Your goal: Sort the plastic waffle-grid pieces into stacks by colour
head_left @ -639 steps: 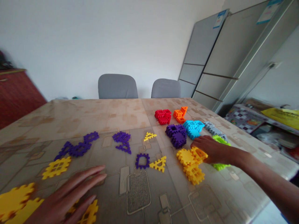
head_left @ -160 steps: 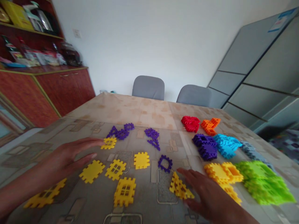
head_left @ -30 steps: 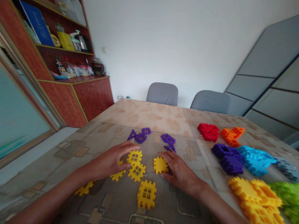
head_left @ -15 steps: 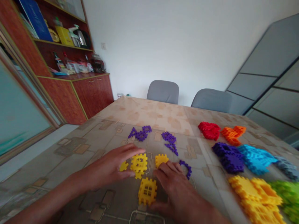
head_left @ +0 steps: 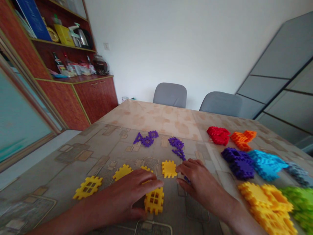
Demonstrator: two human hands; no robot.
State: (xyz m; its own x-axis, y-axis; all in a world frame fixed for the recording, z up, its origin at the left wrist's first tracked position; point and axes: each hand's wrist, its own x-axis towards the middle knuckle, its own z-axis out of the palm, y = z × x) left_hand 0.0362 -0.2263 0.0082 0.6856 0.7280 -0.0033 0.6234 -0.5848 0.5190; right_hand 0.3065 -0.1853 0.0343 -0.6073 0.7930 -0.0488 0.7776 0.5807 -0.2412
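My left hand (head_left: 132,192) reaches over the yellow pieces, thumb and fingers apart. Between its fingertips, at their right, lies a yellow window square (head_left: 154,200); whether they touch it I cannot tell. Another yellow piece (head_left: 147,168) is mostly hidden behind that hand. A solid yellow square (head_left: 169,169) lies flat beside the fingertips of my right hand (head_left: 198,179), which is open. Under the right hand a purple piece (head_left: 186,179) barely shows. Farther left are a solid yellow piece (head_left: 123,171), partly covered, and a yellow window square (head_left: 88,187).
Purple pieces lie in two groups, left (head_left: 147,141) and right (head_left: 176,143). On the right are red (head_left: 218,135), orange (head_left: 243,139), purple (head_left: 238,164), light blue (head_left: 267,164), grey (head_left: 297,173), yellow (head_left: 266,205) and green (head_left: 299,202) stacks. Grey chairs (head_left: 170,94) stand behind the table.
My left hand has moved right and nearer to me, leaving the left window squares for the front one. My right hand has drawn back from that front square to beside the solid yellow square.
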